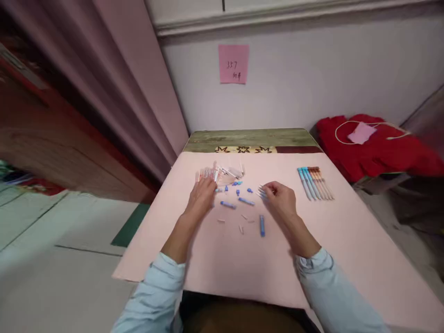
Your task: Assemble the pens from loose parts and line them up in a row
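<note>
My left hand point(202, 194) rests at the left of a loose pile of thin white sticks that look like pen refills point(229, 174), some in clear wrapping. Its fingertips blend into the pile, beside a small light-blue piece, so their grip is unclear. My right hand point(282, 201) pinches a few slim white-tipped sticks point(262, 191) between thumb and fingers, just above the table. Between the hands lie several small blue caps point(237, 192) and blue pen barrels point(246, 201). Nearer to me are another blue barrel point(262, 225) and several tiny white pieces point(241, 229).
A row of blue and brown pens point(314, 183) lies at the right of the pink-covered table point(222, 263). Behind stands a wall with a pink note point(233, 64). Red cloth point(378, 148) with a white cord is at the right; a curtain point(138, 83) hangs at left.
</note>
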The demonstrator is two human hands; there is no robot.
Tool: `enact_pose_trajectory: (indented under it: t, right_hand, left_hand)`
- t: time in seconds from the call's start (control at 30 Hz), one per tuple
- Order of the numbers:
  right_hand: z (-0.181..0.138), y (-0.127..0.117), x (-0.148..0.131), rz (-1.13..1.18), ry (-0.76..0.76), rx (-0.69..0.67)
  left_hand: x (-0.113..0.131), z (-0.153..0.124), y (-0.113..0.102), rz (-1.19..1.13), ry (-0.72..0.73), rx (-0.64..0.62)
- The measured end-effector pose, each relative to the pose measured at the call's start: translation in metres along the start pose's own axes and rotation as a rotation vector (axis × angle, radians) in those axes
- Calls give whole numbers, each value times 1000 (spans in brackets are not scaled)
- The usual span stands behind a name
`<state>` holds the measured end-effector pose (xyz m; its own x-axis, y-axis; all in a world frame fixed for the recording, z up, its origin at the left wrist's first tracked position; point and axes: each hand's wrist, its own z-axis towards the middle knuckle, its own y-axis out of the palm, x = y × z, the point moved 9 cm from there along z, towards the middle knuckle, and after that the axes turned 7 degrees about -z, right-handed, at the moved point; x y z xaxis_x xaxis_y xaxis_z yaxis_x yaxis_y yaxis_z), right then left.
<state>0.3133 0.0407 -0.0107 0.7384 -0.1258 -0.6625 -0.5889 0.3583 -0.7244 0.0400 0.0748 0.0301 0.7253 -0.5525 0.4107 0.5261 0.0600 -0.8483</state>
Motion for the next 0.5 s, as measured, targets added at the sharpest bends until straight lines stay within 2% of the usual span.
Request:
enact_pose_trajectory:
  t: [0.07, 0.13, 0.23, 0.3, 0.4, 0.5]
  right_hand:
    - [-1, -1, -3, 50, -4, 28]
    - [-3, -1, -6, 120, -7, 44]
    - [-6, 3, -9, 263, -10, 47]
    - [-8, 6, -13, 326, -23, 36]
    - [-11, 10, -22, 384, -72, 18]
    - [-14, 17, -34, 465, -135, -40]
  left_hand:
    - [7, 8, -8, -125, -25, 91]
    - [11, 16, -6, -339, -90, 162]
    - [16, 28, 21, -849, -213, 189]
    - [23, 32, 44, -1070, -265, 165]
    - [22, 29, 67, -1241, -357, 170]
    - [17, 20, 78, -1337, -420, 140]
